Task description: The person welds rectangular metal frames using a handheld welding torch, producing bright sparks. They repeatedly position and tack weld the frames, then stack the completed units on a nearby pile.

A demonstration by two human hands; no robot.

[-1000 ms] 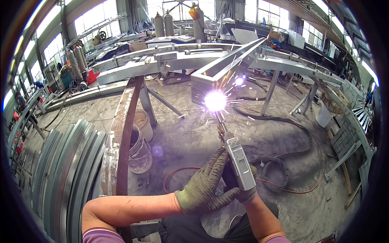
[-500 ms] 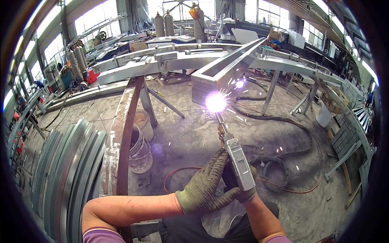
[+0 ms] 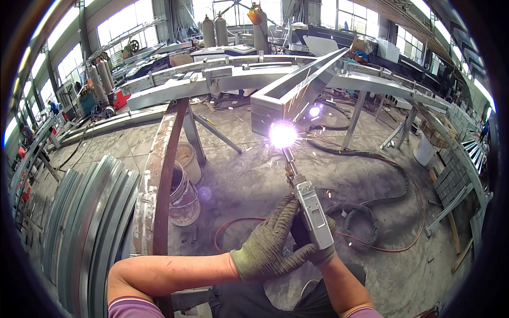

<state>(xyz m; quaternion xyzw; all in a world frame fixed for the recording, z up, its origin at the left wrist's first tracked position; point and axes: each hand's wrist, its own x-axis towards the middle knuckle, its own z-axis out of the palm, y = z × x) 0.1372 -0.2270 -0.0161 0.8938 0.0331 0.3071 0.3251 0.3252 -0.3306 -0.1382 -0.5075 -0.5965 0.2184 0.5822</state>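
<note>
A grey handheld welding gun (image 3: 314, 214) points up and away from me, its slim nozzle at the lower front edge of a long, hollow metal box section (image 3: 266, 115). A white-violet glare (image 3: 282, 134) with sparks hides the nozzle's very tip and the spot it meets. My right hand (image 3: 322, 256), in a dark green glove, is closed round the gun's grip, mostly hidden under the body. My gloved left hand (image 3: 268, 238) lies against the gun's left side, fingers pressed together toward the nozzle, thumb across below, holding it steady.
A rusty beam (image 3: 159, 196) runs along my left, with dirty buckets (image 3: 184, 204) beside it and stacked metal profiles (image 3: 87, 222) beyond. Curved metal beams (image 3: 233, 83) cross ahead. A dark hose (image 3: 366, 228) coils on the floor at right, near a red cable (image 3: 387, 250).
The sparks have changed pattern, with fewer flying low and more streaking up along the box section. My hands and the gun have hardly moved.
</note>
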